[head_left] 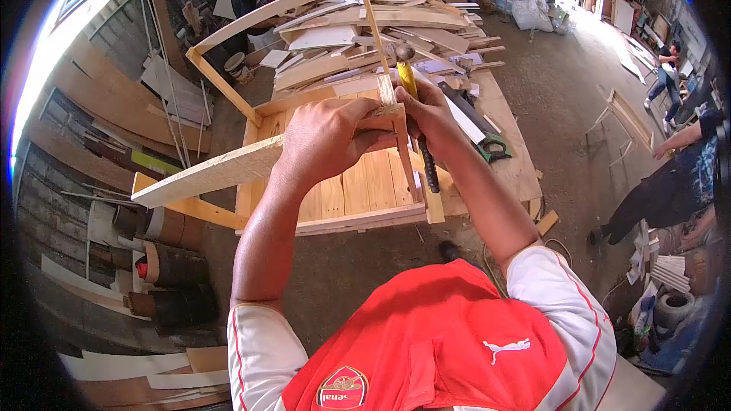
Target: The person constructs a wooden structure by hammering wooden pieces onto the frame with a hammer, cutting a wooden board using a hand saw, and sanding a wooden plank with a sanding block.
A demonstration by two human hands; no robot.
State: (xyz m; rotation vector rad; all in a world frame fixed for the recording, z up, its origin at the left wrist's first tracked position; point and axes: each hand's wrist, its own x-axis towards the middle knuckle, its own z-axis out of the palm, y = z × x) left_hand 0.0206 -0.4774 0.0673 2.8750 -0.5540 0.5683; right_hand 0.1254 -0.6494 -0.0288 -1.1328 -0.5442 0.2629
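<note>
A wooden frame with a slatted base (354, 190) stands in front of me, its long rail (221, 173) reaching out to the left. My left hand (324, 137) is closed round the right end of that rail, at the corner where it meets an upright piece (405, 154). On the other side of the corner, my right hand (435, 116) grips a hammer (407, 80) with a yellow and black handle. The hammer's head is up, above my fingers, and the black grip hangs below my palm. My fingertips at the joint are partly hidden.
Wood pieces (373, 27) are heaped on the worktable (506, 137) behind the frame. A handsaw (487, 139) with a green-edged handle lies right of my right hand. One person (247, 0) is at the back left; others are on the right. Boards and rolls stand at the left.
</note>
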